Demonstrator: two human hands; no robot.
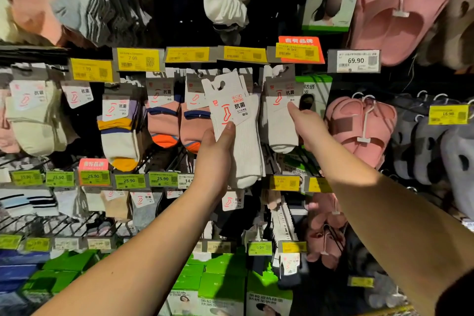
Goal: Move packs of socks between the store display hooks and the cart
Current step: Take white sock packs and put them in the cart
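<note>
My left hand (pixel 214 159) grips a pack of white socks (pixel 237 120) by its lower part, thumb across the front, and holds it tilted in front of the display hooks. The pack's card header with its hook hole sits just below the yellow price tags. My right hand (pixel 306 127) touches a second pack of white socks (pixel 279 110) that hangs on a hook to the right, fingers against its card label; whether it grips the pack is unclear. The cart is not in view.
More sock packs hang to the left: pink and orange ones (pixel 164 120), a striped yellow pack (pixel 120 133), cream ones (pixel 36 120). Pink slippers (pixel 361 128) hang on the right. Price tag rails (pixel 189 54) cross the display. Green boxes (pixel 218 282) stand on the lower shelf.
</note>
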